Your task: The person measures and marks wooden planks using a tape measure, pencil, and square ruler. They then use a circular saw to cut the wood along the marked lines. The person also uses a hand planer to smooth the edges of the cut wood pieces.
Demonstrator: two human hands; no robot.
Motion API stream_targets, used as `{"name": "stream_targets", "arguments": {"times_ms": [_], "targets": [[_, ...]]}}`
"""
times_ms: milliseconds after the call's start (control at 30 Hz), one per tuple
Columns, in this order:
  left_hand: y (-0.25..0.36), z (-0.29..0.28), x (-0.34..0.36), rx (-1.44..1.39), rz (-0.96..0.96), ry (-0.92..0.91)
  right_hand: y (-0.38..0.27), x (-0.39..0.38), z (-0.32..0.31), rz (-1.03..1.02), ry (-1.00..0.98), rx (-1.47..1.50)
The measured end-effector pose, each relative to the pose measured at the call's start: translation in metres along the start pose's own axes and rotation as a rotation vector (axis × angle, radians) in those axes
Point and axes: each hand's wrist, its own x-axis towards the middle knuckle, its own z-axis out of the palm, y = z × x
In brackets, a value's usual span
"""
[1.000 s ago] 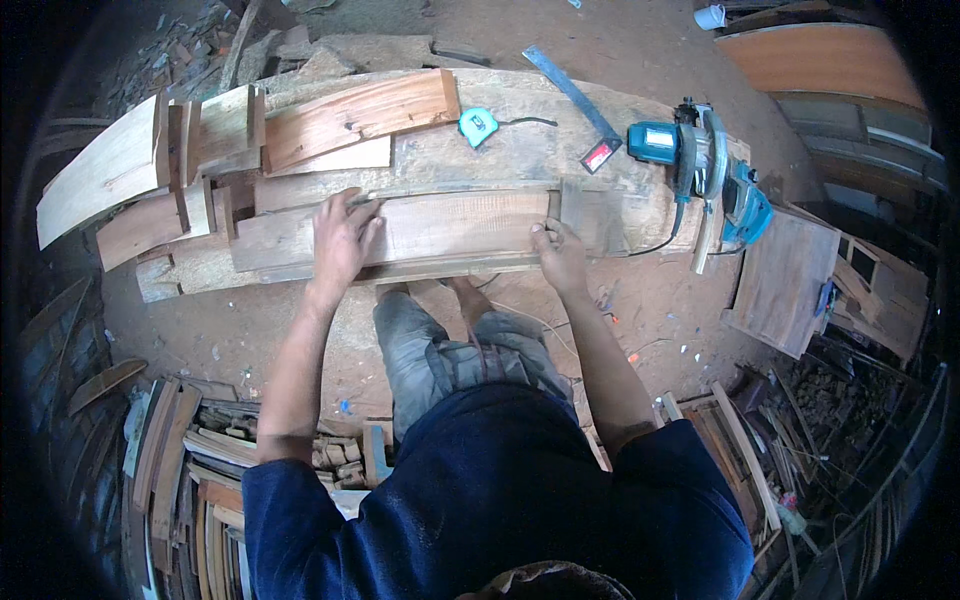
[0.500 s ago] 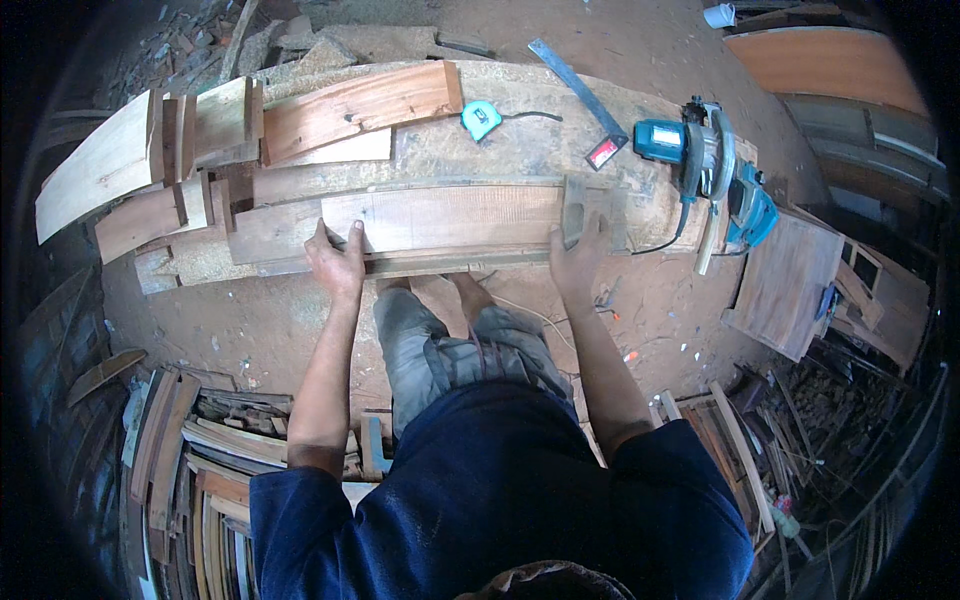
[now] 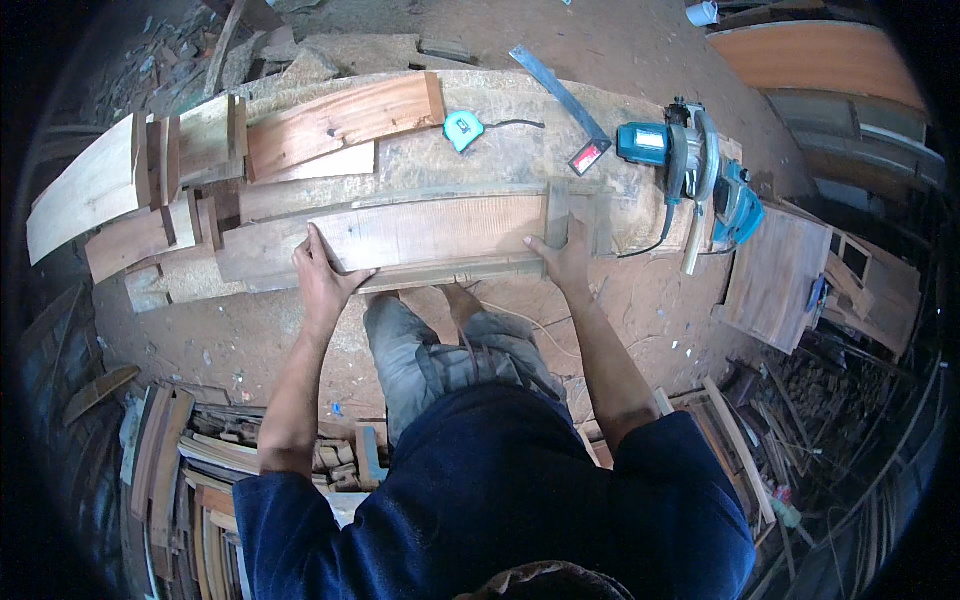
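Observation:
A light-brown wooden board (image 3: 430, 232) lies inside a narrow frame of darker wood strips (image 3: 450, 272) on the workbench. At its left end is my left hand (image 3: 325, 280), index finger stretched along the end and thumb spread out by the near edge. My right hand (image 3: 566, 262) rests at the other end, its thumb on the board and its fingers reaching over a dark crosspiece (image 3: 556, 205). Both hands are open, pressing on the wood rather than wrapped round it. The undersides of the fingers are hidden.
On the workbench (image 3: 420, 150) lie a teal tape measure (image 3: 463, 130), a try square (image 3: 560, 95), a circular saw (image 3: 690, 150) and a teal power planer (image 3: 738, 210). Several cut boards (image 3: 345, 115) cover its left side. Wood offcuts (image 3: 220, 440) are piled beside me.
My left thumb has come off the board's top and now spreads by its near edge. My right thumb has stretched left onto the board. The whole view has shifted slightly.

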Motion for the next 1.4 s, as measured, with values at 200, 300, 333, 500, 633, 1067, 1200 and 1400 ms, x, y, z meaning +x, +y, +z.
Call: {"name": "stream_targets", "arguments": {"times_ms": [200,300,333,500,633,1067,1200,1400], "targets": [[-0.001,0.013,-0.015,0.0,0.021,0.093,0.013,-0.005,-0.004,0.148,-0.184,-0.012],[-0.006,0.027,-0.014,-0.092,0.062,0.113,0.029,-0.008,0.006,0.054,-0.027,-0.18],[-0.012,0.028,-0.02,-0.101,-0.018,0.091,0.016,-0.003,0.008,0.06,-0.022,-0.127],[0.011,0.009,-0.003,0.003,0.051,0.059,0.023,0.002,0.004,0.063,-0.067,0.005],[0.025,-0.009,0.034,0.233,0.223,-0.126,0.04,0.002,0.003,0.002,-0.015,0.019],[-0.105,-0.146,-0.004,0.233,0.278,-0.158,0.019,-0.008,0.005,-0.075,0.137,-0.109],[-0.085,-0.19,-0.024,0.116,-0.099,-0.697,-0.081,0.0,-0.011,-0.285,-0.046,-0.124],[-0.048,-0.239,-0.004,-0.095,-0.265,-1.134,-0.156,-0.007,0.068,0.248,-0.801,0.644]]}}
